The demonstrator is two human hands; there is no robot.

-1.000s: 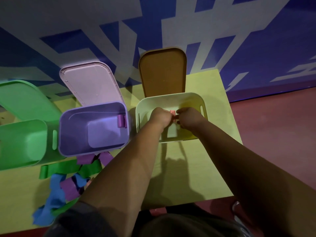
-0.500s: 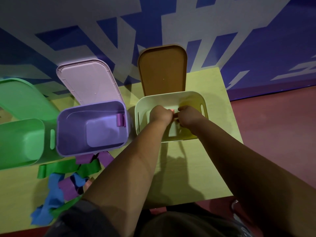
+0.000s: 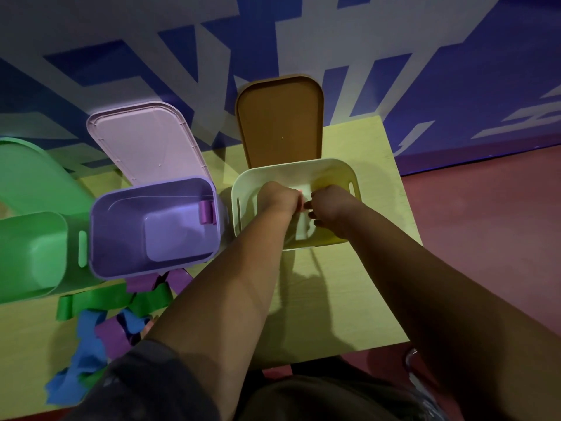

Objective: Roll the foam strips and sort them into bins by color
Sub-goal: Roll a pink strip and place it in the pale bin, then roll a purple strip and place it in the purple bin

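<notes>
Dim, purple-tinted light (edges bowed by the wide lens), soft shadows.

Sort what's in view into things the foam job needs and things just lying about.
Job: pink strip held by left hand and right hand at the cream bin; purple bin with a purple roll; green bin; loose strips on the table.
Lying about: brown lid, lilac lid, patterned wall, red floor.

- Wall (image 3: 485,71), 12 o'clock: deep blue with a pale grey angular pattern.
- Table (image 3: 334,299): yellow-green.
- Floor (image 3: 485,223), 3 o'clock: dull red.
- Green bin (image 3: 30,253), 9 o'clock.
- Purple bin (image 3: 121,238), lilac lid (image 3: 145,141).
- Cream bin (image 3: 303,168), brown lid (image 3: 279,117), with a pink strip (image 3: 301,199) over it.
- 7 o'clock: green strip (image 3: 91,302), blue strip (image 3: 88,344), purple strip (image 3: 110,335).
</notes>
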